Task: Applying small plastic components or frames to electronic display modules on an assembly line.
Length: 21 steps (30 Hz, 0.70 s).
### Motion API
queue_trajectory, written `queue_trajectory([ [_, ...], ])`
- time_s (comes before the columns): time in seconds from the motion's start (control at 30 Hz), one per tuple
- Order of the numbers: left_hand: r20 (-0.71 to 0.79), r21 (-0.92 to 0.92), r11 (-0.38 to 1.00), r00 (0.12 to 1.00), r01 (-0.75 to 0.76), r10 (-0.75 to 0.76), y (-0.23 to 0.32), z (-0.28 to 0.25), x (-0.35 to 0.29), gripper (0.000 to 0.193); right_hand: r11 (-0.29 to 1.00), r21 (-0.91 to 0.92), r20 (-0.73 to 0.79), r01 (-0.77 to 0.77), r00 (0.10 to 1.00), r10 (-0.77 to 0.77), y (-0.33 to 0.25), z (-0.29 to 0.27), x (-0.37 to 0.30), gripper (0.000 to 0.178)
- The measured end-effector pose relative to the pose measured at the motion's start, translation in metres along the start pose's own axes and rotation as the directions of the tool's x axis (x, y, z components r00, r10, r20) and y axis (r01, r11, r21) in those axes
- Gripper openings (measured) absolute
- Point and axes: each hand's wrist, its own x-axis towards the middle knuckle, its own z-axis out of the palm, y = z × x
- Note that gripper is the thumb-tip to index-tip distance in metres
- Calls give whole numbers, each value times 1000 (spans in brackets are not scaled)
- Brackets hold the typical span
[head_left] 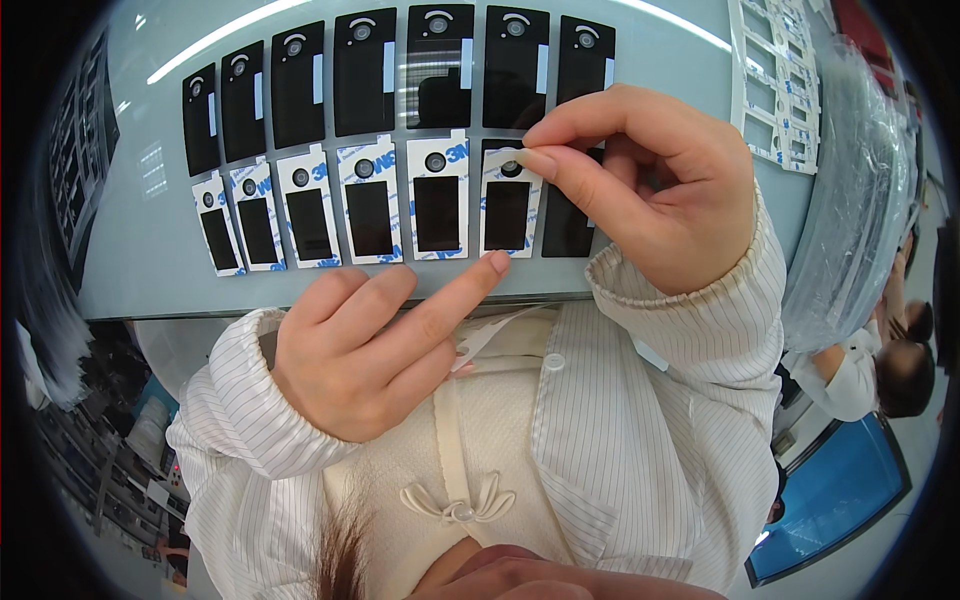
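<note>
Two rows of glossy black panels lie on the pale table (690,50). The far row's panels (365,75) each show a round lens hole and a pale side strip. Several near-row panels carry white-and-blue adhesive frames (457,215) around a dark rectangle. My right hand (660,190) pinches thumb and forefinger together at the top edge of the last adhesive frame (487,240), beside its round hole. Against this frame's lower edge rests the outstretched forefinger of my left hand (365,350). Its other fingers are curled, with a white strip (490,335) sticking out beneath; the thumb is mostly hidden.
A bare black panel (567,225) lies partly under my right hand. At the back right sits a white cut-out sheet (780,90), with clear plastic wrapping (845,200) beside it. The table's near edge runs just below my hands. Another person (860,375) is at far right.
</note>
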Motion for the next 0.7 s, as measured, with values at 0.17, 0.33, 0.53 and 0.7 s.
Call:
queue_trajectory([
  [0.17,-4,47,999,1000,2,-2,2,3,0,26,1000,-21,-6,20,1000,-20,0,1,-1,9],
  [0.33,2,6,1000,1000,13,-13,1,-2,4,11,998,-52,-45,36,998,-38,-5,2,-3,11],
  [0.53,-24,9,1000,1000,12,-11,0,-1,3,11,993,-70,-64,91,993,-95,-3,3,-1,14],
  [0.7,-18,1,1000,1000,-1,1,0,-2,2,13,988,-110,-84,111,989,-120,-4,5,-1,15],
])
